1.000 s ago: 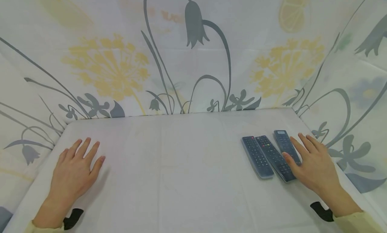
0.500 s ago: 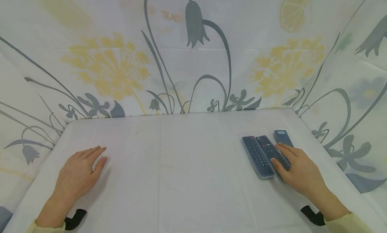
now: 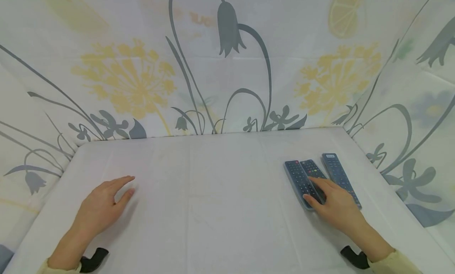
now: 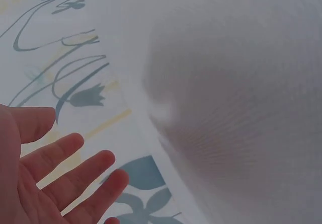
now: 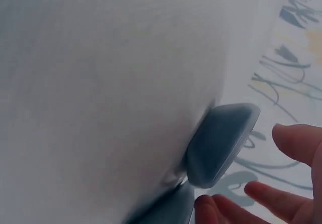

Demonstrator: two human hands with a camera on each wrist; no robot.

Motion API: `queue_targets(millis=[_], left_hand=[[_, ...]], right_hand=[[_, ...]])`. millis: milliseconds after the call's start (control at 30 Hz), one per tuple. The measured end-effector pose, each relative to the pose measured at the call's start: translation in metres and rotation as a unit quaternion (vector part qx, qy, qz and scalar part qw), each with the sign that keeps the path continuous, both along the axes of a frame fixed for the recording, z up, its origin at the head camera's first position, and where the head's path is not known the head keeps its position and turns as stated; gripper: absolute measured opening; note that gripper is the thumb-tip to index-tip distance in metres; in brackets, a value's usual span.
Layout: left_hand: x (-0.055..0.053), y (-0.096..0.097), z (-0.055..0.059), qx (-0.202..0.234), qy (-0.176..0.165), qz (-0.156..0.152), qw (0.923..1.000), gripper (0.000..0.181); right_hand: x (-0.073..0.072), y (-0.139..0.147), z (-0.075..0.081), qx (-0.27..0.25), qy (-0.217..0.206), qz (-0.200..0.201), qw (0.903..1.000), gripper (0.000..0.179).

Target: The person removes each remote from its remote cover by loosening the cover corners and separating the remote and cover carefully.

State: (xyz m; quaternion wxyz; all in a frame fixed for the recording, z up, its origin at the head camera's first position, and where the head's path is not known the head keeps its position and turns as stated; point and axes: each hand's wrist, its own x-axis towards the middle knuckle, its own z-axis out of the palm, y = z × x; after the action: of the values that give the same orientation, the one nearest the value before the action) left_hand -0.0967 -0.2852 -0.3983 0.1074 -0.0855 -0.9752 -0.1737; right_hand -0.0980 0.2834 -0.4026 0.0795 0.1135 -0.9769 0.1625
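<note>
Three dark remote controls lie at the right of the white table in the head view: a left remote (image 3: 298, 181), a middle remote (image 3: 313, 168) and a right remote (image 3: 343, 179). My right hand (image 3: 335, 207) hovers over the middle remote, covering its lower part, with the thumb over the left one. In the right wrist view the end of one remote (image 5: 221, 143) stands near my spread thumb and fingers; another remote (image 5: 168, 206) shows below. Whether a fingertip touches is unclear. My left hand (image 3: 101, 205) is held over the table, fingers relaxed and holding nothing.
White cloth covers the table (image 3: 213, 211). Flower-patterned fabric (image 3: 202, 76) rises behind it and along both sides. A black curved piece (image 3: 94, 260) sits at the left wrist, and a similar black piece (image 3: 355, 258) at the right wrist.
My right hand has moved left from the right remote to the middle and left ones, uncovering the right remote. My left hand has drifted slightly right and turned. The remotes have stayed put.
</note>
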Motion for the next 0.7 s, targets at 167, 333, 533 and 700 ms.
queue_targets(millis=[167,333,533,700], left_hand=[[0.002,0.006,0.001,0.028,-0.027,-0.014,0.9991,0.039],[0.002,0.010,-0.001,0.045,-0.021,-0.032,0.9982,0.038],[0.002,0.015,0.000,0.059,-0.029,-0.040,0.9970,0.038],[0.001,0.019,0.000,0.058,-0.034,-0.044,0.9968,0.038]], right_hand=[[-0.003,-0.007,0.000,0.008,-0.031,-0.017,0.9994,0.069],[-0.009,-0.012,-0.001,0.014,-0.054,-0.027,0.9981,0.079],[-0.014,-0.013,-0.002,0.015,-0.054,-0.026,0.9981,0.081],[-0.015,-0.015,-0.002,0.024,-0.043,-0.026,0.9984,0.079]])
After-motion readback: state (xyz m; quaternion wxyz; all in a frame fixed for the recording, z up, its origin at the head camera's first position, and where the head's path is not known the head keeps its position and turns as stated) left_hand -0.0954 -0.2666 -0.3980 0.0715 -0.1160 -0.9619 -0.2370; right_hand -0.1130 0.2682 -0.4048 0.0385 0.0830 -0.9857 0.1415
